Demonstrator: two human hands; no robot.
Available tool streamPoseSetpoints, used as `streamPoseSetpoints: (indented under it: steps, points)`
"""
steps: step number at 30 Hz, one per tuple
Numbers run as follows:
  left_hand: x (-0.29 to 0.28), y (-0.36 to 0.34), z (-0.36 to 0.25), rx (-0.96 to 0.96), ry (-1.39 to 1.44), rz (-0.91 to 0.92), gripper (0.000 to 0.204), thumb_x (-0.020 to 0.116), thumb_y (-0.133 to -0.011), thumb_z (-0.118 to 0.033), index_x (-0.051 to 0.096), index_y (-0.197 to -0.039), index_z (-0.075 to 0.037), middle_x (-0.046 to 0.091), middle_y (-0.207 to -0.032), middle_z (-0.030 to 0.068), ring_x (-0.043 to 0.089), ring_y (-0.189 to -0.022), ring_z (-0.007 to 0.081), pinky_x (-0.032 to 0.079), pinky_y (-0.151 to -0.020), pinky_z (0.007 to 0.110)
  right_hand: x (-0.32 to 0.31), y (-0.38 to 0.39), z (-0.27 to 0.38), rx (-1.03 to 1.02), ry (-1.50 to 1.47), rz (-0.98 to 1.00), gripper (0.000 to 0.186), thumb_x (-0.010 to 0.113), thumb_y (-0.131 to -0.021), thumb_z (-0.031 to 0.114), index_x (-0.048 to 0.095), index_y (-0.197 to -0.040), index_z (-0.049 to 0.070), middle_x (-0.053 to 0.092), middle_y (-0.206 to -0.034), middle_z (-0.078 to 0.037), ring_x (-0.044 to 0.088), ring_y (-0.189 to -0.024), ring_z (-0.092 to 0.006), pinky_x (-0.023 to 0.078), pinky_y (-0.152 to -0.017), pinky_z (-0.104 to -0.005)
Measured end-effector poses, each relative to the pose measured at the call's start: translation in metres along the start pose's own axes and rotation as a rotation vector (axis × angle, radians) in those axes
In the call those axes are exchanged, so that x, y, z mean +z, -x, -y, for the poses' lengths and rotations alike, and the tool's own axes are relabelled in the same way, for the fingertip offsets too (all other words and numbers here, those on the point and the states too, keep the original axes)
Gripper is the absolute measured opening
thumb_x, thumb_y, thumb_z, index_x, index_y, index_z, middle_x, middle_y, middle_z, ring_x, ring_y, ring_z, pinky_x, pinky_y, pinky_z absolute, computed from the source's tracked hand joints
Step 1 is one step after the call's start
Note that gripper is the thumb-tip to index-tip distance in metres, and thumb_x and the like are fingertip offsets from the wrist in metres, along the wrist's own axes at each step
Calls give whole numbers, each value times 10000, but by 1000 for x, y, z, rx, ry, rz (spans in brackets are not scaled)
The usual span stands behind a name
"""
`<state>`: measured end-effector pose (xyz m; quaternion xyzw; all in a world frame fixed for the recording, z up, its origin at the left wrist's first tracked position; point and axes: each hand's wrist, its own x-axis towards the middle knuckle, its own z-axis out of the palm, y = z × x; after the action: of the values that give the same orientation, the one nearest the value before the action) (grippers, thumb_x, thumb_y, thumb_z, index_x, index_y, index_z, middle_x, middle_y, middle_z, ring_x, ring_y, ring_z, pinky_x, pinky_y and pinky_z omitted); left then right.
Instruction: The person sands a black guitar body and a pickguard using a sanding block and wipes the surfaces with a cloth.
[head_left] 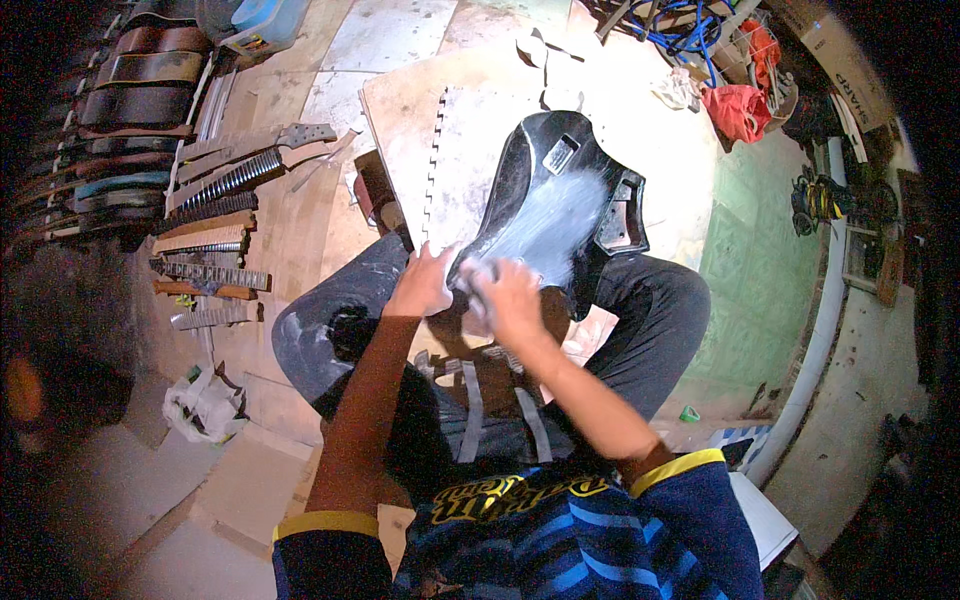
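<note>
one left hand mid-frame at black guitar body edge, can't tell grip. right hand alongside, clamped on blurred grey pad.

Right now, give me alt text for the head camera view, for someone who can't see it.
Left hand and right hand, bare, close together at the near end of a black guitar body with a pale, dusty-looking patch on its face. Several guitar necks lie to the left.
</note>
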<state>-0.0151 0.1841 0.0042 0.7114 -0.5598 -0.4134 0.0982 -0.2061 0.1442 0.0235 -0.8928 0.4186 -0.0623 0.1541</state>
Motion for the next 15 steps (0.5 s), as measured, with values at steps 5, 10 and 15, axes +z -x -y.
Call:
streamPoseSetpoints:
  steps: [5,10,15]
  points:
    - [5,6,12,106,51,-104,857,785,-671,-37,485,-1474,-57,464,-1465,278,463,-1350,456,400,-1148,468,-47,-55,-58,394,59,-206,492,717,-847,277,630,-1315,155,589,-1180,-180,550,-1074,-388,438,-893,-545]
    - [6,15,11,90,115,-155,757,782,-695,-56,552,-1416,-60,521,-1411,269,497,-1320,444,427,-1125,455,-9,5,57,407,-205,159,502,731,-844,240,622,-1326,149,590,-1189,-176,547,-1095,-393,441,-940,-533]
    - [-3,35,13,-227,71,-64,675,772,-729,-56,551,-1367,-57,585,-1330,264,569,-1235,451,488,-1046,466,-30,-21,-11,212,96,-56,370,702,-853,188,643,-1215,141,607,-1047,-195,563,-975,-388,435,-813,-527]
